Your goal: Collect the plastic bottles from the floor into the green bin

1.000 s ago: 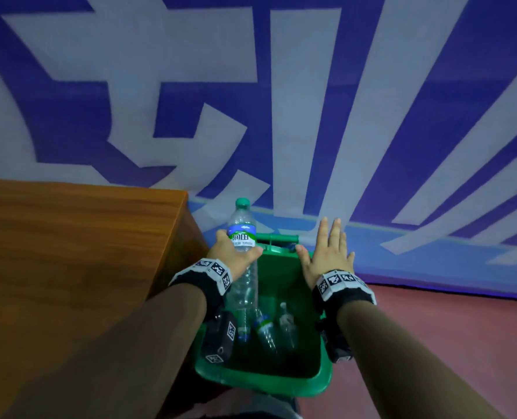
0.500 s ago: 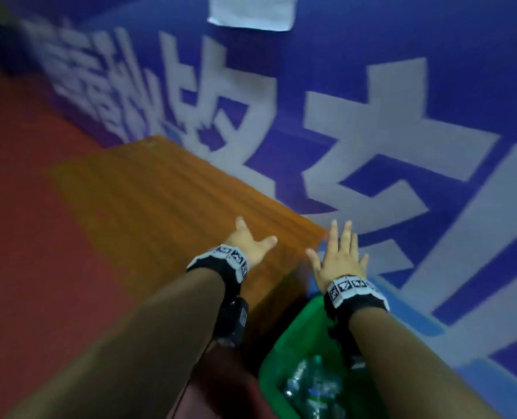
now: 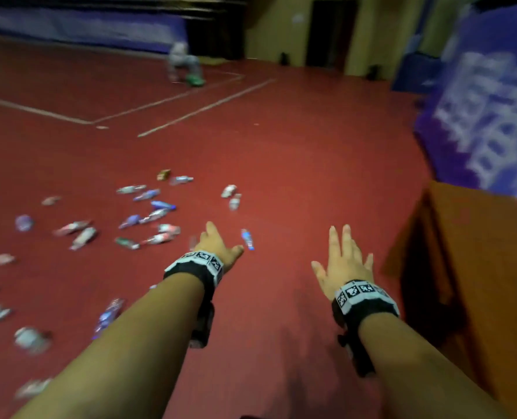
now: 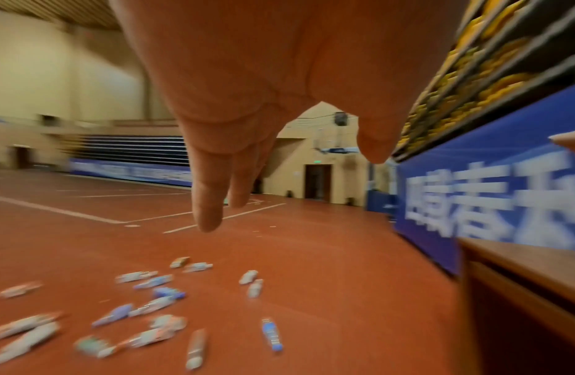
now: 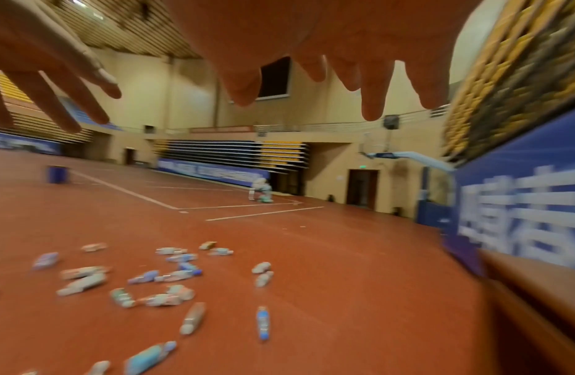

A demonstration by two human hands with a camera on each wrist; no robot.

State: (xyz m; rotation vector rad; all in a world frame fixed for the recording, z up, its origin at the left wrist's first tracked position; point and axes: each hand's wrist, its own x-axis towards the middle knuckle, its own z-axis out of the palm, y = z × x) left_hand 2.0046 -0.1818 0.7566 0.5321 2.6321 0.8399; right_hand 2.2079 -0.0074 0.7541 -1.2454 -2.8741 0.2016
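Several plastic bottles (image 3: pixel 148 219) lie scattered on the red floor, left of centre in the head view. One blue-labelled bottle (image 3: pixel 247 239) lies alone, just beyond my left hand (image 3: pixel 218 244). Both hands are stretched forward above the floor, holding nothing. My left hand's fingers (image 4: pixel 208 203) hang straight. My right hand (image 3: pixel 343 261) has its fingers (image 5: pixel 374 101) spread. The same blue-labelled bottle (image 4: pixel 271 335) shows in the left wrist view and as the bottle (image 5: pixel 262 322) in the right wrist view. The green bin is out of view. All views are motion-blurred.
A wooden table (image 3: pixel 478 267) stands at the right, against a blue banner wall (image 3: pixel 487 116). White court lines (image 3: pixel 190 113) cross the red floor. Far back, a person (image 3: pixel 183 63) crouches by something green. A dark doorway (image 3: pixel 330 31) is in the back wall.
My view has swung left, from the green bin and wall to the open floor with the bottles. My left hand let go of the bottle it held over the bin; both hands are now empty.
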